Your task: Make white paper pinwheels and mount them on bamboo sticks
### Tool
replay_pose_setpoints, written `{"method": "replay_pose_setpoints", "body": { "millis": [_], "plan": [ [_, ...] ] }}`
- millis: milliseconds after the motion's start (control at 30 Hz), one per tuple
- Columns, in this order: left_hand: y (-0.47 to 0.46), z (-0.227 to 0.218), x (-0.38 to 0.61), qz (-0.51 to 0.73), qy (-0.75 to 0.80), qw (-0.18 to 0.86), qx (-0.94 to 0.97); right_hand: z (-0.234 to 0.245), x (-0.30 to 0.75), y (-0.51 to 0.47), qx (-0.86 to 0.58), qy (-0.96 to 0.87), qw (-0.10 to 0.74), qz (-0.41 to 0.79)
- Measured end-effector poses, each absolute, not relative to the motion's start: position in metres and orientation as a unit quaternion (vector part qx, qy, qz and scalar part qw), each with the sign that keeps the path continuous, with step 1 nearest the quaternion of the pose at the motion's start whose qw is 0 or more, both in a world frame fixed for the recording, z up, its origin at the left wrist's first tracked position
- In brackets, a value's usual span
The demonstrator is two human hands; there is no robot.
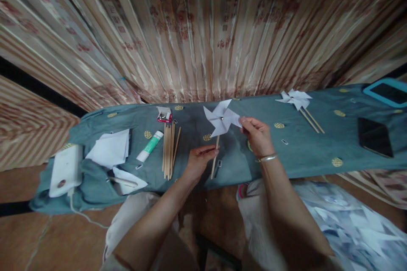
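Observation:
A white paper pinwheel (226, 121) with a metal pin at its centre is held up over the table, fixed to the top of a thin wooden stick (214, 165). My left hand (201, 159) pinches that stick below the paper blades. With thumb and fingers, my right hand (257, 134) grips the tip of the right-hand blade. To the left of my left hand lies a row of loose wooden sticks (168, 152). Beyond them stands a small open red and white box (164, 115) with metal pins inside.
A green and white glue stick (150, 146), stacked white paper (110, 148), a folded paper piece with a pen-like tool (125, 182) and a white power bank (66, 170) with cable lie left. Finished pinwheels (295, 99), a black phone (375, 137) and a blue-framed device (386, 92) lie right.

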State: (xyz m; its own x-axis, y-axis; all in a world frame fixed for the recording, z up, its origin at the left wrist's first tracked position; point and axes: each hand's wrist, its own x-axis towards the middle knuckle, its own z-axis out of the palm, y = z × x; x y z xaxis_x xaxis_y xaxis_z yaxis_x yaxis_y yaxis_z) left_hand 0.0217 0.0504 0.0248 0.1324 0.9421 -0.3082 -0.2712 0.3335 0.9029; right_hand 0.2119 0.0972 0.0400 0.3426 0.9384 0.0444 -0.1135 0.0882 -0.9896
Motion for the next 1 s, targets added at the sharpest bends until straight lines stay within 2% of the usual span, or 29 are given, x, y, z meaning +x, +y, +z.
{"method": "replay_pose_setpoints", "body": {
  "millis": [1000],
  "plan": [
    [0.058, 0.026, 0.02, 0.493, 0.482, 0.646, 0.328, 0.044, 0.189, 0.084, -0.5, -0.415, 0.58, 0.491]
  ]
}}
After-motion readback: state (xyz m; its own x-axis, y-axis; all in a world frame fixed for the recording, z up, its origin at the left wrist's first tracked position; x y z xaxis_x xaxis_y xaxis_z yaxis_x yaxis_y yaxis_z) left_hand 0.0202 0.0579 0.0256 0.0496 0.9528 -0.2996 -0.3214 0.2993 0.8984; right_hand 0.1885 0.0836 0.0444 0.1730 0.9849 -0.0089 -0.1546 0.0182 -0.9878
